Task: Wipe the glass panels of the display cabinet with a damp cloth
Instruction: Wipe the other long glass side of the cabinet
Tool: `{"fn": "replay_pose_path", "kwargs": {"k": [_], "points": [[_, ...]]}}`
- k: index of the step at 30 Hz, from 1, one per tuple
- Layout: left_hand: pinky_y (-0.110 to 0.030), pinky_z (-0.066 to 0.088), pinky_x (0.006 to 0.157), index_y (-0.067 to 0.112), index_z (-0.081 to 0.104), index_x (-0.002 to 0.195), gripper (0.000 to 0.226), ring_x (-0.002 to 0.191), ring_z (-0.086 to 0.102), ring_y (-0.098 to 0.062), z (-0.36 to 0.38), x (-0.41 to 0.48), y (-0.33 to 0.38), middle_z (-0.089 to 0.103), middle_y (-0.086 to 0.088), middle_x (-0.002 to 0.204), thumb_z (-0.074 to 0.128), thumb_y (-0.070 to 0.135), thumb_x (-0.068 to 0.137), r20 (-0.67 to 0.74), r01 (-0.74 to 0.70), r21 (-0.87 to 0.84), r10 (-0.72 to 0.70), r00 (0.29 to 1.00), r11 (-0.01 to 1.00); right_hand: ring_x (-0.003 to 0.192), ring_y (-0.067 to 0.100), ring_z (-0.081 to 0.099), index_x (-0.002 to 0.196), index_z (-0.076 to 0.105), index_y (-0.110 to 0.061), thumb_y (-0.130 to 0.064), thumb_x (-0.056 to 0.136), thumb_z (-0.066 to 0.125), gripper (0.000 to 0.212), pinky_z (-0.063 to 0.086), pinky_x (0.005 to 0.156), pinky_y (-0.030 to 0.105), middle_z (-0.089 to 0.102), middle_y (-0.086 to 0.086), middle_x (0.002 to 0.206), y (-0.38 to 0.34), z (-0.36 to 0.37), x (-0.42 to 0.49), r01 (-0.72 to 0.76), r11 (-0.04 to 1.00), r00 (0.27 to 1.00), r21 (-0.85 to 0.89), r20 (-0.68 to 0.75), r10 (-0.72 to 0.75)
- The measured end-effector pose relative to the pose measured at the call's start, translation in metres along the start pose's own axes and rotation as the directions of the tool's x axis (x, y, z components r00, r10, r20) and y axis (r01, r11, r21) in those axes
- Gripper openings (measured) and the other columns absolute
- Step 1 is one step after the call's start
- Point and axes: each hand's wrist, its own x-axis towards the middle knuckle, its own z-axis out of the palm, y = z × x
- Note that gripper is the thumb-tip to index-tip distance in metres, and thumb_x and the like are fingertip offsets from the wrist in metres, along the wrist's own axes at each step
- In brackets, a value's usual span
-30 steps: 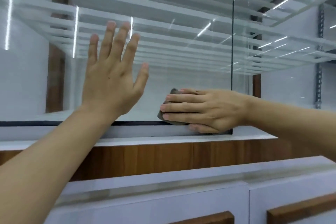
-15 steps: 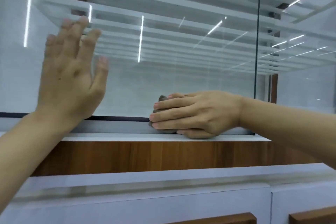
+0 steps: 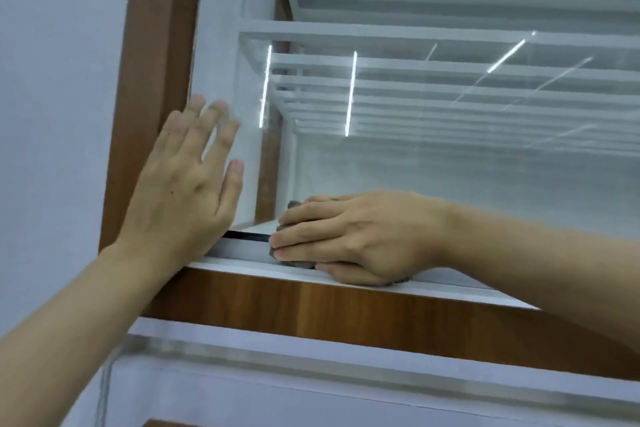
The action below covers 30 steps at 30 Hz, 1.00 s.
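Two bare hands are up against the display cabinet [image 3: 346, 308], both working low on its front glass panel [image 3: 450, 163]. The left hand [image 3: 183, 191] lies flat on the glass close to the panel's left edge, just beside the upright wooden post [image 3: 156, 45]; its fingers [image 3: 194, 135] are straight, slightly spread and pointing upward, and they hold nothing. The right hand [image 3: 360, 236] reaches in from the right and sits at the bottom of the same panel, near the lower left corner, with its fingertips pointing left toward the other hand but not touching it. Under it is the cloth [image 3: 294, 207], a bunched grey-brown wad pressed against the foot of the glass and resting on the white ledge [image 3: 242, 265]; the fingers are bent over the top of the wad and the thumb is tucked along beneath it, so the hand grips it, and only small bits of fabric show above and below the fingertips. A thin black strip [image 3: 246, 236] runs along the base of the glass between the two hands. Below the ledge a wooden band [image 3: 450, 333] crosses the cabinet front. Behind the glass, white shelves [image 3: 415, 36] are stacked one above another, and long bright light streaks [image 3: 351, 94] are reflected in the panel. Left of the post is a plain pale wall [image 3: 52, 80]
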Motion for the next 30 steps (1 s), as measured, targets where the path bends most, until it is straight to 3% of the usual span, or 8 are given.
{"fn": "replay_pose_path", "kwargs": {"k": [3, 8, 16, 22, 30], "points": [[-0.05, 0.012, 0.128, 0.009, 0.042, 0.154, 0.055, 0.156, 0.021, -0.033, -0.002, -0.004, -0.01, 0.031, -0.017, 0.164, 0.035, 0.032, 0.105, 0.006, -0.041, 0.092, 0.04, 0.999, 0.995, 0.145, 0.029, 0.039, 0.148, 0.052, -0.006, -0.023, 0.108, 0.043, 0.044, 0.028, 0.123, 0.04, 0.051, 0.009, 0.153, -0.001, 0.003, 0.031, 0.003, 1.0, 1.0, -0.002, 0.005, -0.003], [-0.042, 0.011, 0.129, 0.009, 0.043, 0.154, 0.055, 0.157, 0.017, -0.027, -0.009, -0.006, -0.03, 0.027, -0.014, 0.167, 0.035, 0.031, 0.105, 0.041, -0.052, 0.077, 0.049, 0.998, 0.996, 0.143, 0.027, 0.04, 0.147, 0.054, -0.007, -0.025, 0.108, 0.04, 0.045, 0.029, 0.121, 0.037, 0.054, 0.008, 0.15, -0.002, 0.006, 0.06, -0.011, 1.0, 1.0, 0.023, 0.001, 0.011], [-0.04, 0.01, 0.129, 0.011, 0.038, 0.156, 0.054, 0.159, 0.009, -0.019, -0.016, -0.009, -0.052, 0.021, -0.004, 0.17, 0.036, 0.024, 0.104, -0.008, -0.027, -0.154, 0.026, 1.0, 0.988, 0.142, 0.026, 0.04, 0.147, 0.054, -0.009, -0.025, 0.108, 0.041, 0.043, 0.025, 0.119, 0.036, 0.054, 0.008, 0.148, -0.004, 0.006, 0.09, -0.027, 0.999, 0.999, 0.043, 0.019, 0.027], [-0.047, 0.015, 0.128, 0.008, 0.034, 0.158, 0.056, 0.159, 0.011, -0.018, -0.014, -0.011, -0.056, 0.024, -0.003, 0.169, 0.035, 0.019, 0.103, -0.045, 0.037, -0.285, -0.052, 0.998, 0.958, 0.139, 0.024, 0.04, 0.146, 0.054, -0.01, -0.026, 0.107, 0.04, 0.045, 0.024, 0.119, 0.032, 0.056, 0.007, 0.147, -0.003, 0.008, 0.103, -0.035, 0.996, 0.999, 0.08, 0.01, 0.034], [-0.049, 0.017, 0.128, 0.007, 0.039, 0.155, 0.053, 0.158, 0.015, -0.016, -0.014, -0.013, -0.056, 0.029, -0.002, 0.167, 0.031, 0.016, 0.103, -0.047, 0.049, -0.371, -0.071, 0.996, 0.928, 0.134, 0.025, 0.048, 0.14, 0.06, -0.008, -0.024, 0.107, 0.041, 0.041, 0.038, 0.115, 0.037, 0.06, 0.009, 0.14, -0.006, 0.01, 0.116, -0.01, 0.993, 0.999, 0.116, -0.033, 0.014]]}}
